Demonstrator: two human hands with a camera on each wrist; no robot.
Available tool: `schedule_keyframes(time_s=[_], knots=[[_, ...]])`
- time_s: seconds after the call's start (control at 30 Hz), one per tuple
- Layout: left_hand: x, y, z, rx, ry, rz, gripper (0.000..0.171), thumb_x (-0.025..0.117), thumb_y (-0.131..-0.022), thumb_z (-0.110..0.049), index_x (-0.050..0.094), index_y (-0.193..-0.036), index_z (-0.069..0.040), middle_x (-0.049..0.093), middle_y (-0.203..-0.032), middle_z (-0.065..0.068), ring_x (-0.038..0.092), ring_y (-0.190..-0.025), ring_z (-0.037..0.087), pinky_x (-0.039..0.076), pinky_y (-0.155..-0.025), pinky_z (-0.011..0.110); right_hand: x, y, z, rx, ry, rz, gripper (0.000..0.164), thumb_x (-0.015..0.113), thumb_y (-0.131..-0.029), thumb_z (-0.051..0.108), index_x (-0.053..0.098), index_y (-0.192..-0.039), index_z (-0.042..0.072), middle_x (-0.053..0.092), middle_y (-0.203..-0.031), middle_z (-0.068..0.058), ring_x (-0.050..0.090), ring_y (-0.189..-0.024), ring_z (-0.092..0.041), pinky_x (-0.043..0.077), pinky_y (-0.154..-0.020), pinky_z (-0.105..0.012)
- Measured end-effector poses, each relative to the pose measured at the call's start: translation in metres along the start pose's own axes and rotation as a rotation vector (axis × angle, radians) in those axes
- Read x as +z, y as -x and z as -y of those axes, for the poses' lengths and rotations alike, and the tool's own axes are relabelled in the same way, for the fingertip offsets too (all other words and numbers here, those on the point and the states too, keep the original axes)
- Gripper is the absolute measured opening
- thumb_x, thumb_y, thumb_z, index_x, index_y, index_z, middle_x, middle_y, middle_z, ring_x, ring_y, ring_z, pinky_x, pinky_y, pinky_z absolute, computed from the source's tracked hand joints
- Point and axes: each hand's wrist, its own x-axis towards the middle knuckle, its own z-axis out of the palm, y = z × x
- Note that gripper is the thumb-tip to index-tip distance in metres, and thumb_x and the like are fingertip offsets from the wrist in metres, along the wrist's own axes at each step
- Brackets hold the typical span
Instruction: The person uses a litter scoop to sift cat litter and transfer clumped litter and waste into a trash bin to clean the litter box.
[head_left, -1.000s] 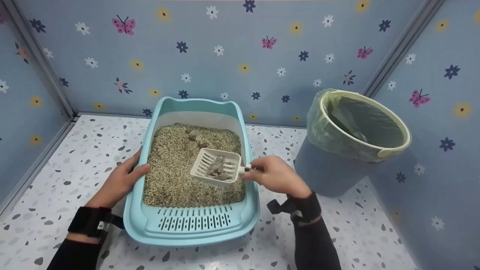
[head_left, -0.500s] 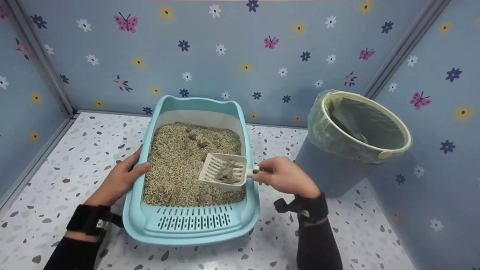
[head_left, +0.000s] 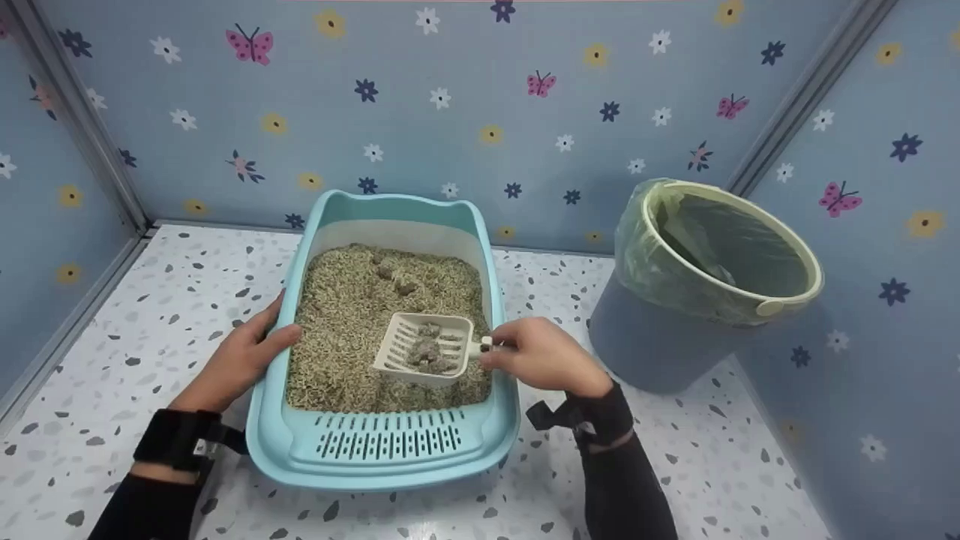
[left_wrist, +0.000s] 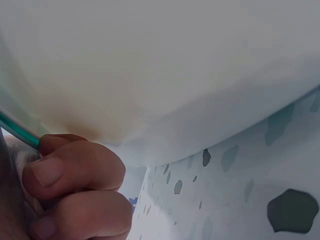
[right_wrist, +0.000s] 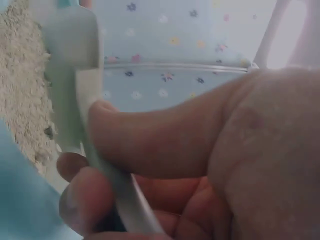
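Note:
A light blue litter box [head_left: 382,474] stands on the floor, filled with tan pellet litter [head_left: 337,330]. My left hand [head_left: 232,364] grips its left rim, thumb on top; the left wrist view shows fingers [left_wrist: 82,170] curled beneath the edge. In my right hand [head_left: 544,356] is the handle of a cream slotted litter scoop [head_left: 431,379], held level above the litter's right side. A greyish clump [head_left: 424,352] lies in the scoop. Several brown lumps [head_left: 405,287] sit in the litter toward the back. The right wrist view shows the thumb [right_wrist: 150,142] pressing along the scoop's handle.
A grey-blue bin [head_left: 652,345] with a cream rim and a greenish liner bag [head_left: 637,255] stands to the right. Blue flowered panels [head_left: 465,112] close off the back and both sides. The floor [head_left: 195,270] is white with grey speckles.
My right hand and the scoop shifted right, then back left and slightly nearer me. The clump has moved about within the scoop. My left hand stays on the rim.

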Motion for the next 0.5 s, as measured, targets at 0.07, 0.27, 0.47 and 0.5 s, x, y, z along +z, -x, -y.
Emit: schedule_keyframes(time_s=[0.07, 0.27, 0.47, 0.5], knots=[[0.0, 0.0, 0.0, -0.004, 0.001, 0.007, 0.072, 0.052, -0.121, -0.031, 0.011, -0.179, -0.034, 0.016, -0.185, 0.013, 0.035, -0.162, 0.044, 0.042, -0.107, 0.01, -0.004, 0.004, -0.003, 0.011, 0.012, -0.025, 0.021, 0.077, -0.106, 0.033, 0.079, -0.09, 0.019, 0.051, -0.067, 0.01, 0.045, -0.059, -0.01, 0.04, -0.057, -0.031], [0.001, -0.001, 0.001, 0.002, 0.002, -0.005, 0.072, 0.053, -0.12, -0.031, 0.012, -0.18, -0.031, 0.019, -0.184, 0.015, 0.041, -0.158, 0.045, 0.044, -0.107, 0.011, -0.008, 0.007, -0.007, 0.013, 0.024, 0.013, 0.016, 0.078, -0.105, 0.032, 0.081, -0.093, 0.021, 0.051, -0.067, 0.011, 0.045, -0.058, -0.01, 0.04, -0.056, -0.031], [0.001, -0.001, 0.001, -0.006, -0.015, -0.017, 0.072, 0.054, -0.12, -0.033, 0.013, -0.18, -0.031, 0.02, -0.183, 0.017, 0.046, -0.154, 0.046, 0.047, -0.104, 0.013, 0.002, -0.003, -0.002, -0.018, 0.008, 0.023, 0.022, 0.077, -0.107, 0.029, 0.076, -0.087, 0.02, 0.053, -0.068, 0.009, 0.047, -0.06, -0.01, 0.044, -0.057, -0.033], [0.001, -0.001, 0.001, -0.008, -0.012, -0.015, 0.072, 0.054, -0.12, -0.033, 0.013, -0.18, -0.031, 0.02, -0.184, 0.017, 0.046, -0.154, 0.046, 0.047, -0.104, 0.013, 0.002, -0.003, -0.001, -0.013, 0.012, 0.019, 0.022, 0.077, -0.107, 0.028, 0.075, -0.087, 0.02, 0.052, -0.068, 0.009, 0.047, -0.059, -0.01, 0.044, -0.057, -0.033]])
